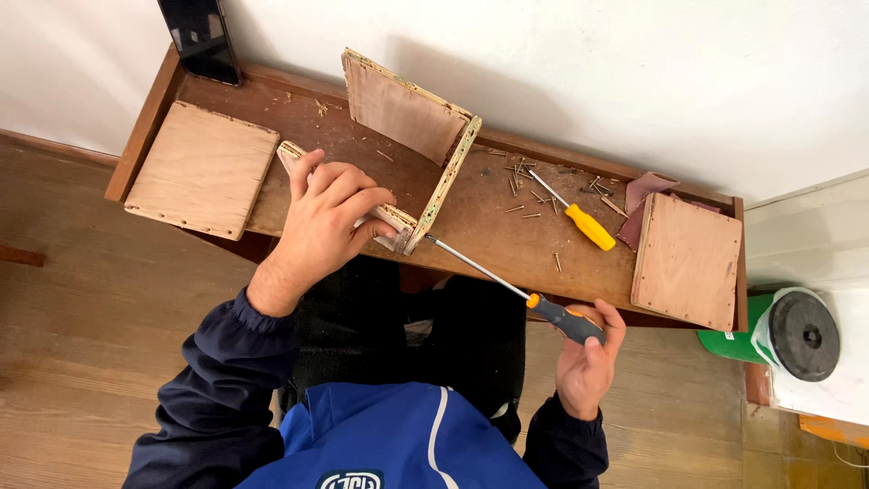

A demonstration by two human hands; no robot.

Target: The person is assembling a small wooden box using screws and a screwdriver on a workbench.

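Right hand (pixel 587 358) clamps long screwdriver (pixel 493 276); left hand (pixel 328 213) grips plywood frame's (pixel 434 195) near edge.

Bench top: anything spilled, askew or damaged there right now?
Yes. Loose screws and wood crumbs lie scattered across the bench around the yellow screwdriver, not in any container. The plywood panels joined at a corner show rough, chipped edges. The right hand holds a long screwdriver against that corner; the left hand steadies it.

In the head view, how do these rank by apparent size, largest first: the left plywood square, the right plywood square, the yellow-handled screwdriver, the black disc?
1-2. Left plywood square and right plywood square: they look alike, so I do not rank them.
3. Black disc.
4. Yellow-handled screwdriver, long but thin.
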